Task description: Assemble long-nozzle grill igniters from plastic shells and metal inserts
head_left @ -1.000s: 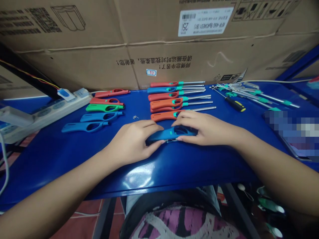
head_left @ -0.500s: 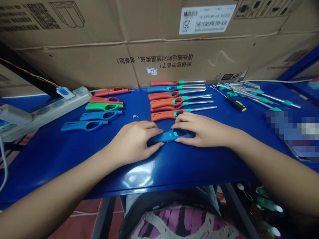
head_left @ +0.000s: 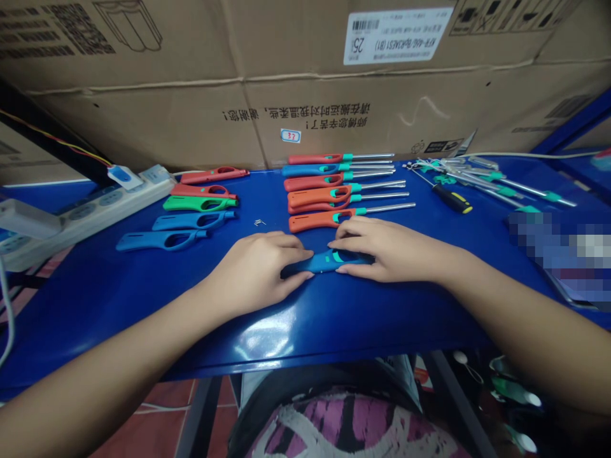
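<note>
A blue gas lighter body [head_left: 323, 261] with a green trigger lies flat on the table in front of me. My left hand [head_left: 260, 266] grips its left end between thumb and fingers. At the other end, my right hand [head_left: 377, 250] pinches the lighter around the trigger loop, covering its tip. Just beyond my right fingertips lies an orange lighter [head_left: 312, 221] with a metal tube. Behind it, more lighters with tubes, such as a red lighter [head_left: 312, 183], form a stacked row. A few tiny screws [head_left: 259, 222] rest beyond my left hand.
Several lighter shells without tubes, among them a green shell [head_left: 198, 203], line the left side by a power strip [head_left: 109, 203]. A screwdriver [head_left: 452, 198] and a pile of metal tubes [head_left: 496, 181] lie at the right. A cardboard wall [head_left: 191, 121] closes the back of the blue table [head_left: 372, 318].
</note>
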Tool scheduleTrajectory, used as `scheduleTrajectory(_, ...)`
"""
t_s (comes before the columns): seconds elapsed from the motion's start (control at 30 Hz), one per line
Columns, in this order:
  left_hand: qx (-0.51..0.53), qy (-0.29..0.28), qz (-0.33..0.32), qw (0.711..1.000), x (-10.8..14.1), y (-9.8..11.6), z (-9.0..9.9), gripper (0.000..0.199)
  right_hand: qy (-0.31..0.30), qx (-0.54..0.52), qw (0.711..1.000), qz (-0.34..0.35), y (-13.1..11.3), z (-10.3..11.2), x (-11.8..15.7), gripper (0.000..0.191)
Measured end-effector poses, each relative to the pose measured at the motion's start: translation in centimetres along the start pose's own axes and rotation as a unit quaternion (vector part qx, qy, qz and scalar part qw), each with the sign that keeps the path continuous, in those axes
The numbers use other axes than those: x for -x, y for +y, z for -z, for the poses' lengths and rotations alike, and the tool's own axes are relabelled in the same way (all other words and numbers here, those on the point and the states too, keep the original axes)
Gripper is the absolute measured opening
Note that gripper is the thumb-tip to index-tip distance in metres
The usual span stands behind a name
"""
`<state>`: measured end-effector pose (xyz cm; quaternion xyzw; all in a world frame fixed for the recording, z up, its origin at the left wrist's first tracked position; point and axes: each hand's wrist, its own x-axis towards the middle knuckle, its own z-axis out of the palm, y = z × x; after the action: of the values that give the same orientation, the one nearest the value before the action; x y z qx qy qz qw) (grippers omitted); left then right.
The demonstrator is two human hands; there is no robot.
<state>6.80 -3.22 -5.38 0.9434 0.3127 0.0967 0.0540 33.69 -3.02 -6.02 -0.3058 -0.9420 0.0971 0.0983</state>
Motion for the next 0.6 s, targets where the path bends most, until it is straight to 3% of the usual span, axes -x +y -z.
scheduleTrajectory(0.13,-0.022,-0.004,-0.001,1.000,0.1,0.1,-0.2,0.024,0.000,0.054,0.998,0.017,-0.4,-0.1,-0.1,0.042)
scheduleTrajectory(0.33,-0.059,-0.013,-0.012,0.998,0.2,0.5,-0.4,0.027,-0.007,0.070,0.997,-0.018,-1.2,-0.5,-0.1,0.038)
scheduleTrajectory(0.6,-0.067,0.056,-0.036,0.996,0.1,-0.2,-1.6,0.032,0.049,0.063,0.996,0.029,-0.2,-0.4,0.2,0.028)
